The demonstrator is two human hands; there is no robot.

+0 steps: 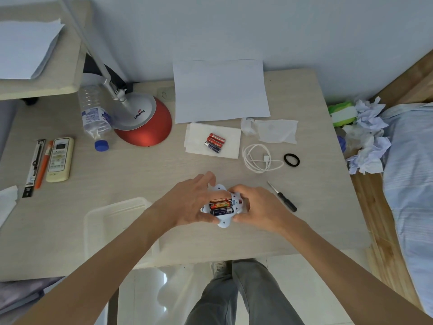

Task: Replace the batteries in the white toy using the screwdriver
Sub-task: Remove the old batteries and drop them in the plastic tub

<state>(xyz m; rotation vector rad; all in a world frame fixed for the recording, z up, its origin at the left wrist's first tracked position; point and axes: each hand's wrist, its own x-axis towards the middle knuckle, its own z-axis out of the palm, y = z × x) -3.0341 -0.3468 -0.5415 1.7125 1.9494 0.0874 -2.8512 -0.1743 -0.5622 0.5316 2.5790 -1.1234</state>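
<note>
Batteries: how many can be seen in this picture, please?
6 visible. Three loose batteries lie on the white napkin. Three sit in the white toy, held in both hands; fingers may hide more.

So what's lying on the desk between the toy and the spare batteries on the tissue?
Nothing: in the head view the desk is bare between the white toy, held in both hands, and the spare batteries.
</note>
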